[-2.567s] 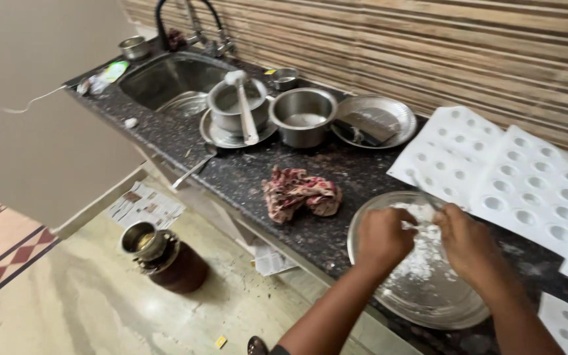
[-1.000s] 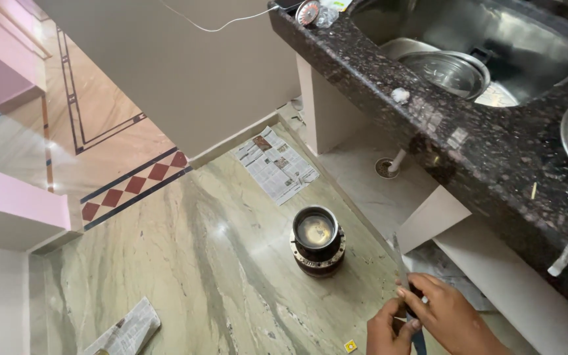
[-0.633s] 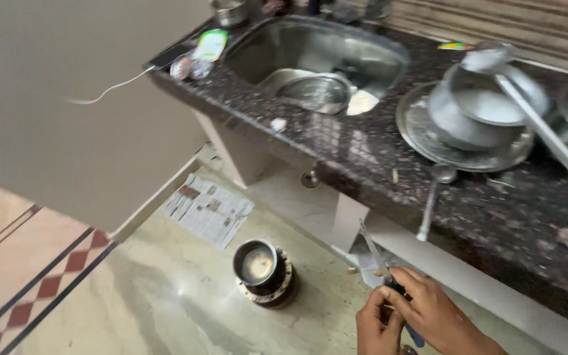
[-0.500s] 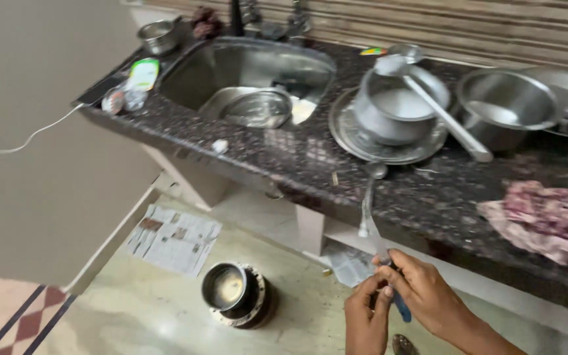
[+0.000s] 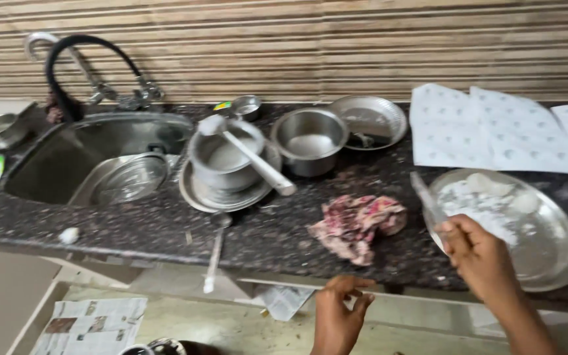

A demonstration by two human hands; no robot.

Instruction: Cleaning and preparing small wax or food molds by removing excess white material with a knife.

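Fingers of the left hand (image 5: 338, 314) hung loosely curled and empty below the table (image 5: 133, 230) edge, near a scrap of newspaper (image 5: 286, 300) on the floor. Just above, the right hand (image 5: 476, 253) pinched a thin flat utensil (image 5: 423, 195) at the near rim of the steel plate (image 5: 557, 250), which sat at the table's front edge and carried white dough (image 5: 488, 197). I judged that pressing down on that rim could tip the plate off the edge, or that the sticky utensil could slip. Left of it lay a crumpled pink cloth (image 5: 357, 223), close enough to catch dough. A spoon (image 5: 215, 253) overhung the edge and could be knocked off. Farther back, a ladle (image 5: 248, 154) leaned out of a steel pot (image 5: 225, 158), and white moulded sheets (image 5: 494, 128) lay by the wall.
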